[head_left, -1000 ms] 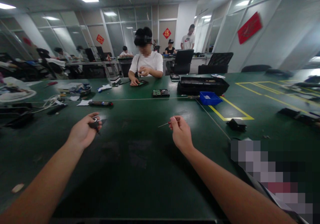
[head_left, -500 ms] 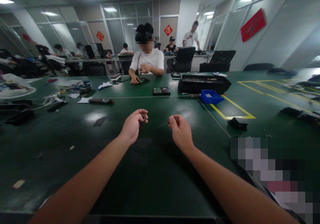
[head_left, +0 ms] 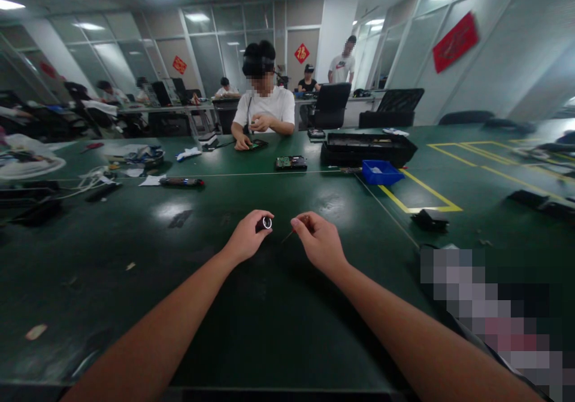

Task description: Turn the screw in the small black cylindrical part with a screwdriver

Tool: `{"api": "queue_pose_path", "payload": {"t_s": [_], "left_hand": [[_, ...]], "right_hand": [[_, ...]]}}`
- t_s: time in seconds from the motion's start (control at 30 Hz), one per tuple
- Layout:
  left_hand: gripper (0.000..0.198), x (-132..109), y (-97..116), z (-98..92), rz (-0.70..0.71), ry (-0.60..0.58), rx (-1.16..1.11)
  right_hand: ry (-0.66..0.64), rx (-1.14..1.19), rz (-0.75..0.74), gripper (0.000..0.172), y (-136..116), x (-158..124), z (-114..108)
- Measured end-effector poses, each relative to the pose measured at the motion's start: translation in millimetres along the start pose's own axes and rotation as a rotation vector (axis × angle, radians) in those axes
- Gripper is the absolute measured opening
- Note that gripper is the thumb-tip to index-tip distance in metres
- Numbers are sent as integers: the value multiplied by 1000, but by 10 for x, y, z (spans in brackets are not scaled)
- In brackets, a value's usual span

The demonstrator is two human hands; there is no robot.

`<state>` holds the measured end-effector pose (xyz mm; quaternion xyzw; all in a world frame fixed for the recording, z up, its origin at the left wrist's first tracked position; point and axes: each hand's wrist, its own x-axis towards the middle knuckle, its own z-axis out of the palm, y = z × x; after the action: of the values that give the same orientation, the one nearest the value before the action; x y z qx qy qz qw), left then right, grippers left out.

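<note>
My left hand (head_left: 245, 235) is closed around a small dark cylinder (head_left: 264, 224), whose round end shows a bright white ring and faces right. Most of the cylinder's body is covered by my fingers. Across a narrow gap, my right hand (head_left: 320, 238) pinches a thin screwdriver (head_left: 288, 235). Its slim shaft slants down and to the left, and a bit of red shows by my fingertips; the rest of the handle is mostly hidden. Both hands are above the dark green table (head_left: 269, 330), and the screwdriver's tip is apart from the cylinder.
A hard drive with a green circuit board (head_left: 291, 162) lies ahead. Behind it to the right are a blue bin (head_left: 381, 173) and a long black tray (head_left: 368, 150). An electric screwdriver (head_left: 182, 182) lies left. A co-worker (head_left: 265, 105) sits opposite, handling a small board.
My left hand has turned and moved slightly right, so the cylinder's ringed end now shows. My right hand has come left and a little down with the screwdriver, narrowing the gap.
</note>
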<state>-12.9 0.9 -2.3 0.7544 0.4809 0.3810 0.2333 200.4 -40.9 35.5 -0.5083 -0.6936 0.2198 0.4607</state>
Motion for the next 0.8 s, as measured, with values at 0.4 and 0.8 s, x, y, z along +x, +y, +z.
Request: {"api": "queue_pose_path", "payload": {"t_s": [0.4, 0.8], "left_hand": [[38, -15, 27, 28, 44, -18, 42], [39, -17, 46, 30, 79, -45, 9]], "right_hand": [[89, 184, 6, 23, 99, 13, 42], [180, 213, 74, 25, 159, 52, 64]]}}
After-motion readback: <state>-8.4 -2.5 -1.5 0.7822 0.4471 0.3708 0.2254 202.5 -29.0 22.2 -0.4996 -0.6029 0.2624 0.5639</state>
